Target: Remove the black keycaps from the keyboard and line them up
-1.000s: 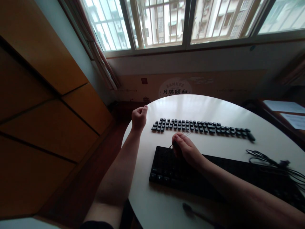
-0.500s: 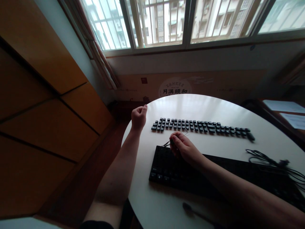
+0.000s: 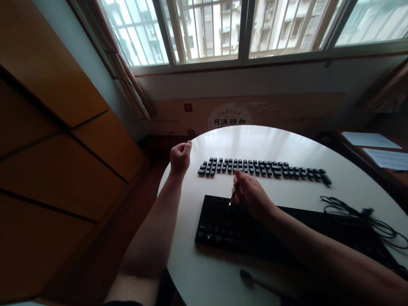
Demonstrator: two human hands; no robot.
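Note:
My right hand [image 3: 251,193] is closed around a thin keycap puller [image 3: 234,197], whose shiny tip points down over the left part of a black keyboard [image 3: 287,214]. Several keys show along the keyboard's near left edge; its dark upper area is hard to make out. Behind the right hand, loose black keycaps [image 3: 274,170] stand in long rows on the white table [image 3: 255,142]. My left hand [image 3: 180,158] makes a fist at the table's left rim, and the inside of it is hidden.
A coiled black cable [image 3: 360,214] lies at the right behind the keyboard. A dark brush [image 3: 247,277] rests near the front edge. Papers [image 3: 371,139] are on a brown surface at the right. Wooden cabinets [image 3: 57,170] stand left, with a window [image 3: 207,32] beyond.
My right hand has turned the keycap puller, so its shiny end now points down at the keyboard instead of away towards the keycaps. My left fist stays by the rim. The view has shifted slightly.

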